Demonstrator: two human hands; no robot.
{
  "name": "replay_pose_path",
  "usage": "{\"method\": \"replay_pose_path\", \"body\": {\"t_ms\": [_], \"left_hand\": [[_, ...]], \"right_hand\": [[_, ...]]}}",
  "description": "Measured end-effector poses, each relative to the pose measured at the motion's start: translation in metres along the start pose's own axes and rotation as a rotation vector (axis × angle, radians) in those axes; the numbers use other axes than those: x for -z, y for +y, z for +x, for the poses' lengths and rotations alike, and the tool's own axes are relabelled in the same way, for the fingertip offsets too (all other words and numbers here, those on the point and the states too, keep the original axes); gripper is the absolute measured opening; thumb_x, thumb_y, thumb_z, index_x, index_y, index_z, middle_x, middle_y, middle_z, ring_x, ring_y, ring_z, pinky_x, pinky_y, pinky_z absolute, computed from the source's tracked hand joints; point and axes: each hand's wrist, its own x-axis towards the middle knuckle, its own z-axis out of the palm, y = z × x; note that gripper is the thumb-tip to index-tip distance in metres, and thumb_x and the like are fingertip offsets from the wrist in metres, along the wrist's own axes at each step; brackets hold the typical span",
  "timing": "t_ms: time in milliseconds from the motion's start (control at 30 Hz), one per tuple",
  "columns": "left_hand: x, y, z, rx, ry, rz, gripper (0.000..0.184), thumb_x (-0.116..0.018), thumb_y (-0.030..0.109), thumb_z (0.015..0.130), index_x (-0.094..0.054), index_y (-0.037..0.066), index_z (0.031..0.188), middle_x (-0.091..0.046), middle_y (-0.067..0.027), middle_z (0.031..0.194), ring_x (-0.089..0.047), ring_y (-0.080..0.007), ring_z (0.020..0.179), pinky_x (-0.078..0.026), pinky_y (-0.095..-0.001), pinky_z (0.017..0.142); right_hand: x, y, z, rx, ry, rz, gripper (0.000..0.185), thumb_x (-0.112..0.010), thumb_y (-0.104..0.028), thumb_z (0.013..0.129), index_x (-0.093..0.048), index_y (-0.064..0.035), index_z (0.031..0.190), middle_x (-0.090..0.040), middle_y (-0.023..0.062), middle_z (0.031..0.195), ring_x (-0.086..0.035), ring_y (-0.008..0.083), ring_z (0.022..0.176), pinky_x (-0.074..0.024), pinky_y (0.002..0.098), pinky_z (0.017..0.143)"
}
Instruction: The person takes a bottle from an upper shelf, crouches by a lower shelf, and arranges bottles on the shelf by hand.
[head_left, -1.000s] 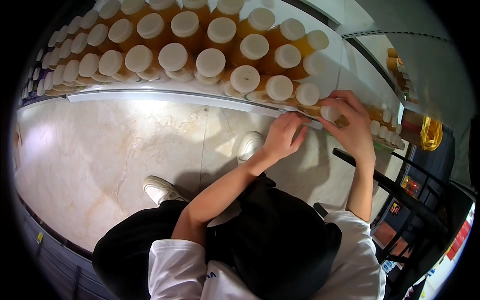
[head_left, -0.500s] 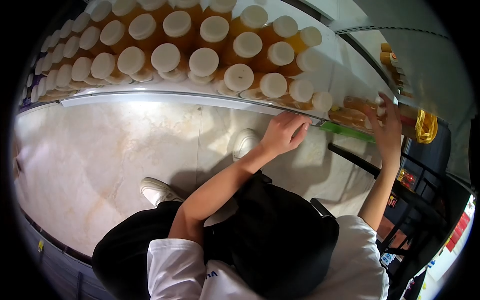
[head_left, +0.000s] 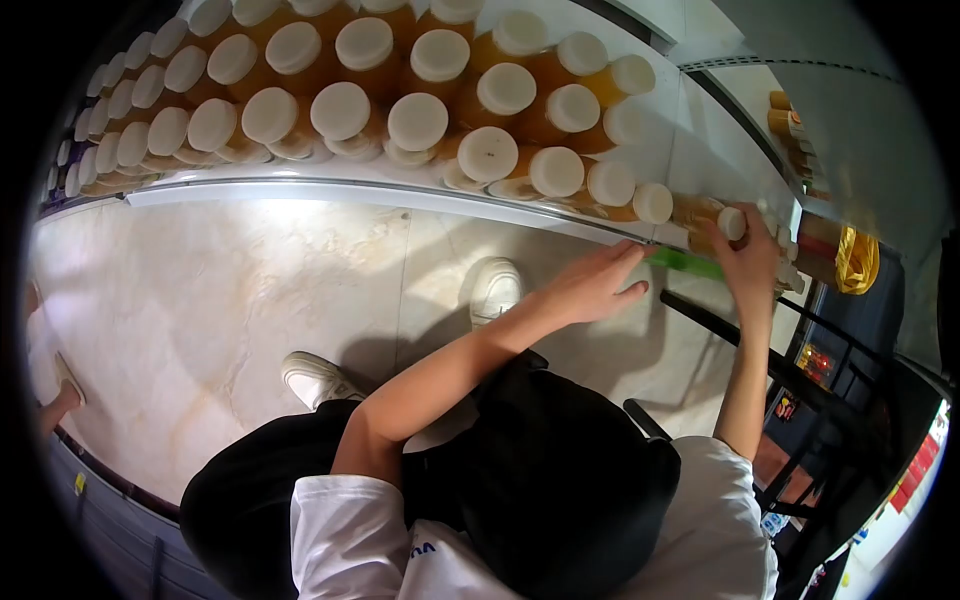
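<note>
Rows of white-capped bottles with amber contents stand on a white shelf (head_left: 330, 190). At the right end of the front row, my right hand (head_left: 748, 250) has its fingers round the cap of a bottle (head_left: 731, 223). Just left of that bottle stands another capped bottle (head_left: 653, 203), which nothing touches. My left hand (head_left: 598, 284) is at the shelf's front edge, palm down, fingers stretched out with the thumb apart, and nothing shows in it. A green strip (head_left: 686, 263) runs along the edge between my two hands.
A black chair or stool frame (head_left: 740, 340) stands below the shelf's right end. A yellow bag (head_left: 857, 260) is at the far right. My shoes (head_left: 497, 290) are on the marble-look floor (head_left: 200, 330). Another person's foot (head_left: 68, 382) shows at the left edge.
My right hand has come back leftward from the bottles farther right and taken hold of one by its cap. My left hand has moved slightly right along the edge, and its fingers have straightened.
</note>
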Motion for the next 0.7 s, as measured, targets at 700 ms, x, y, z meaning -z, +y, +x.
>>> {"method": "replay_pose_path", "body": {"t_ms": [700], "left_hand": [[0.011,0.004,0.012,0.059,0.217,0.073,0.043,-0.06,0.024,0.095,-0.053,-0.005,0.126,-0.06,-0.0269,0.119,-0.054,-0.0436,0.114,-0.046,-0.0495,0.098]], "right_hand": [[0.003,-0.088,0.061,0.364,-0.422,0.399,0.046,-0.071,0.005,0.082,-0.063,-0.0056,0.126,-0.061,0.0076,0.114,-0.063,0.0185,0.1,-0.058,0.0322,0.091]]}}
